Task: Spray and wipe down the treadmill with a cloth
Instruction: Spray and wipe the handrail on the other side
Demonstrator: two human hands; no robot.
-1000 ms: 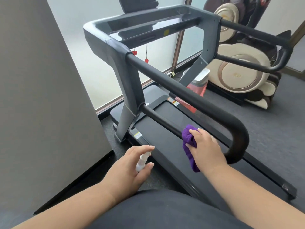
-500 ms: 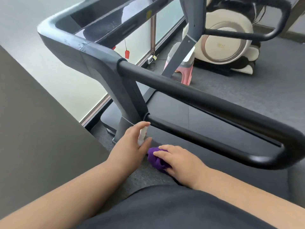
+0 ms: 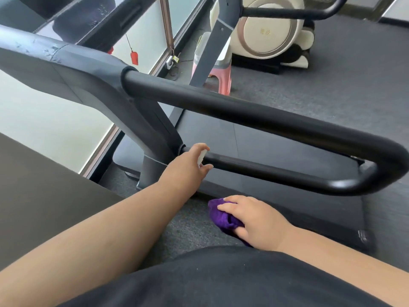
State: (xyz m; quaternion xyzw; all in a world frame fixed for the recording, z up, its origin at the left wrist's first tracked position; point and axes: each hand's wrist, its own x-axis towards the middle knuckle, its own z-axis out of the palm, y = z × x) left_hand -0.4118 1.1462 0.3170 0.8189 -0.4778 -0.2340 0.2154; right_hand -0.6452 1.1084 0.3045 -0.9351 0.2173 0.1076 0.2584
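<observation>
Both hands reach forward — left hand curled in a grip, right hand pressing palm-down.

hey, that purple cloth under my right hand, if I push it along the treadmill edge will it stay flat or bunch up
Probably bunch up. The purple cloth already sits in a soft wad under the right hand, so it looks floppy, not stiff. Its fuzzy pile will likely drag on the treadmill edge rather than glide. It seems light, so pressing down should help it move with your palm.

Left hand conceals most of the white spray bottle; right hand covers part of the purple cloth; treadmill console cut off at top edge.
</observation>
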